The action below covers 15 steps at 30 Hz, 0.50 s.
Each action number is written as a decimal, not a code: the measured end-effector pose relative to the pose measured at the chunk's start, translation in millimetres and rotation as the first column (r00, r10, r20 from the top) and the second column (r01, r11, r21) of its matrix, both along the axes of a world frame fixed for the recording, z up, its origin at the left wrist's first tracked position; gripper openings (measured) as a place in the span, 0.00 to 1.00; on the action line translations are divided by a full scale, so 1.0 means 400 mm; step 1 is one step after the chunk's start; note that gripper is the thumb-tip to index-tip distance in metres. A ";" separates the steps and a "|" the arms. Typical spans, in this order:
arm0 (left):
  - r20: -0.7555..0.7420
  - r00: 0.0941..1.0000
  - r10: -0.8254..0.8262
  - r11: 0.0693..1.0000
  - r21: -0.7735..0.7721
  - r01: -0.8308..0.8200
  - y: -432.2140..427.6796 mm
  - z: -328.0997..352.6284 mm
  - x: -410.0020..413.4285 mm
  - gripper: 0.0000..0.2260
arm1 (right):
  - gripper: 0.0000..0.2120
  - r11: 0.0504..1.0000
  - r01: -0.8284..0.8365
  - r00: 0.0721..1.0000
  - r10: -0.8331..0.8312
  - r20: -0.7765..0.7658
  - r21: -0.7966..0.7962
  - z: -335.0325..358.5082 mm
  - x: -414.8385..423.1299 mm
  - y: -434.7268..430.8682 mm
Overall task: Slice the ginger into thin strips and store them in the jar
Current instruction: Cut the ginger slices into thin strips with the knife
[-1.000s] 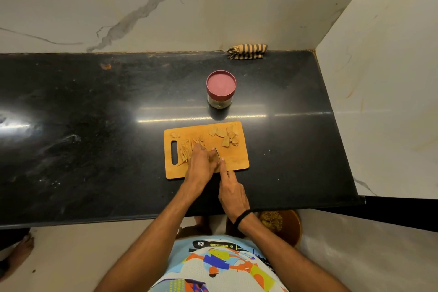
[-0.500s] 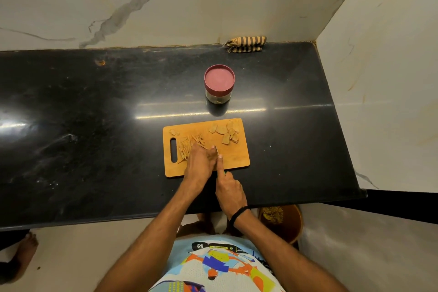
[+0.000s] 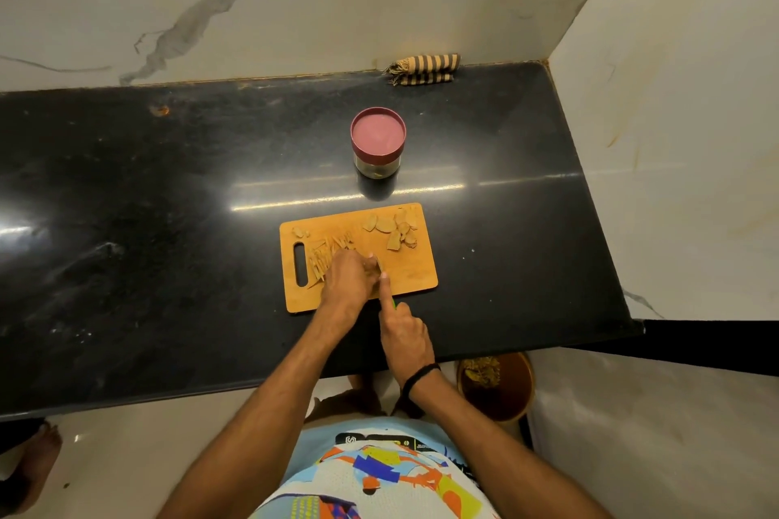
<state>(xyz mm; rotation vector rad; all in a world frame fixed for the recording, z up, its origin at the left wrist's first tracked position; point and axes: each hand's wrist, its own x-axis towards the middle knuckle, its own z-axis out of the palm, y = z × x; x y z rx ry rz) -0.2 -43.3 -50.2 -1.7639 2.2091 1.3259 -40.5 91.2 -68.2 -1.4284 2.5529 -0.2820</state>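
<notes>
Black counter (image 3: 168,223) carried a wooden cutting board (image 3: 415,280), the lidded jar (image 3: 378,141) just behind it. Over its middle the left hand (image 3: 346,279) curled its fingers down — what they pinned was hidden. At its near edge the right hand (image 3: 403,335) gripped the knife (image 3: 379,265). Ginger strips (image 3: 326,255) lay board-left, ginger slices (image 3: 394,230) far-right.

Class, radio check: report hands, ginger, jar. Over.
Left hand holds ginger down on cutting board. Right hand grips knife, forefinger along blade. Jar beyond board, lid on.
</notes>
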 end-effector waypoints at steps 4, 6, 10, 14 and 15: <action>-0.032 0.999 0.026 1.000 0.011 -0.026 0.001 0.003 0.005 0.08 | 0.40 1.000 -0.017 1.000 0.017 -0.007 0.010 -0.009 0.000 0.034; -0.042 0.999 0.023 0.999 0.023 -0.022 0.001 -0.003 0.006 0.10 | 0.38 1.000 -0.031 0.999 0.031 -0.014 0.002 -0.009 -0.004 0.067; -0.054 0.998 0.024 1.000 0.008 -0.024 0.004 -0.009 0.010 0.15 | 0.34 0.999 -0.026 1.000 0.026 -0.009 -0.026 -0.004 -0.014 0.070; -0.041 0.999 0.016 1.000 -0.020 -0.017 0.012 -0.003 0.010 0.18 | 0.34 0.998 0.002 0.999 0.000 0.036 -0.064 -0.008 -0.023 0.039; -0.039 0.999 0.007 0.999 -0.036 -0.009 0.015 0.002 0.010 0.20 | 0.34 0.997 0.001 0.999 0.003 0.044 -0.072 -0.007 -0.025 0.035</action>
